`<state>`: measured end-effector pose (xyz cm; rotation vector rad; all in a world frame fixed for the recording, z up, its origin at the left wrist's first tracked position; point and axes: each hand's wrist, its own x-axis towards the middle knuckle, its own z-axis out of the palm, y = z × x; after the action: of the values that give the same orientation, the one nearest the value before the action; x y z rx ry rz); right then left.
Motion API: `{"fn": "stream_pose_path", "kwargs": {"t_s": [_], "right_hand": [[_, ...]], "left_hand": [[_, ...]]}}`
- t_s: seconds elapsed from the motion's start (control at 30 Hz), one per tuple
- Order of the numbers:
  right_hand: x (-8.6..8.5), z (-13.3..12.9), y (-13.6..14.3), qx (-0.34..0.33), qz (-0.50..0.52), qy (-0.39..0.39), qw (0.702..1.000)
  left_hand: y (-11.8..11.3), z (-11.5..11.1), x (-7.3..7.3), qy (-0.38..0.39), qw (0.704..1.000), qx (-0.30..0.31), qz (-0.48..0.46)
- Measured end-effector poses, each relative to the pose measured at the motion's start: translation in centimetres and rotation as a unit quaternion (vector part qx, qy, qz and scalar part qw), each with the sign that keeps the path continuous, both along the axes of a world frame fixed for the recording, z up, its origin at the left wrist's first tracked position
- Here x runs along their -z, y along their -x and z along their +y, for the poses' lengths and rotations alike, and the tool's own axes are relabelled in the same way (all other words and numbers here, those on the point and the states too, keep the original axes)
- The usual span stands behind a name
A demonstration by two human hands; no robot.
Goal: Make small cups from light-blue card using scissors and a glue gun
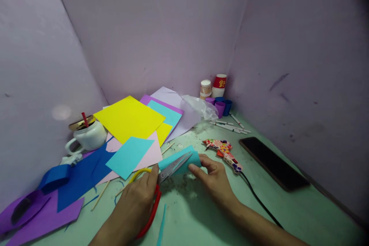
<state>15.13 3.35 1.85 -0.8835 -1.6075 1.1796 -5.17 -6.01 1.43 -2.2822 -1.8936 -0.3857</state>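
My left hand (137, 198) is closed round a pair of scissors (165, 174) with one red and one yellow handle loop. Their metal blades point up to the right and lie across the front of a light blue sheet of craft paper (176, 158). My right hand (213, 175) pinches the right end of this curved sheet between thumb and fingers. The sheet's left end meets my left fingertips; whether they grip it too, I cannot tell. Below, a thin light blue offcut (162, 226) lies on the green tabletop (198, 223).
Yellow (129, 117), light blue, pink, dark blue (86, 175) and purple sheets overlap at left, by a white mug (90, 136). A patterned glue gun (223, 150) with a black cord and a phone (272, 161) lie right. Markers (230, 127), cups (220, 84) and a plastic bag (201, 107) stand behind.
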Motion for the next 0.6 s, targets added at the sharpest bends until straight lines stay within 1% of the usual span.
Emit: {"fn": "stream_pose_path", "kwargs": {"t_s": [0.17, 0.33, 0.47, 0.53, 0.6], "right_hand": [[0.07, 0.03, 0.0, -0.004, 0.008, -0.007, 1.0], [0.32, 0.22, 0.11, 0.009, 0.006, -0.013, 1.0], [0.5, 0.29, 0.15, 0.006, 0.008, -0.006, 1.0], [0.45, 0.21, 0.14, 0.001, 0.009, -0.002, 1.0], [0.38, 0.1, 0.14, -0.003, 0.01, -0.002, 1.0]], "left_hand": [[0.12, -0.05, 0.03, -0.024, 1.0, 0.011, 0.01], [-0.18, -0.08, 0.08, -0.094, 0.994, -0.026, 0.052], [-0.42, 0.14, -0.4, -0.136, 0.986, -0.005, 0.093], [-0.56, 0.21, -0.51, -0.143, 0.984, 0.004, 0.105], [-0.79, 0.2, -0.33, -0.126, 0.986, -0.013, 0.106]]}}
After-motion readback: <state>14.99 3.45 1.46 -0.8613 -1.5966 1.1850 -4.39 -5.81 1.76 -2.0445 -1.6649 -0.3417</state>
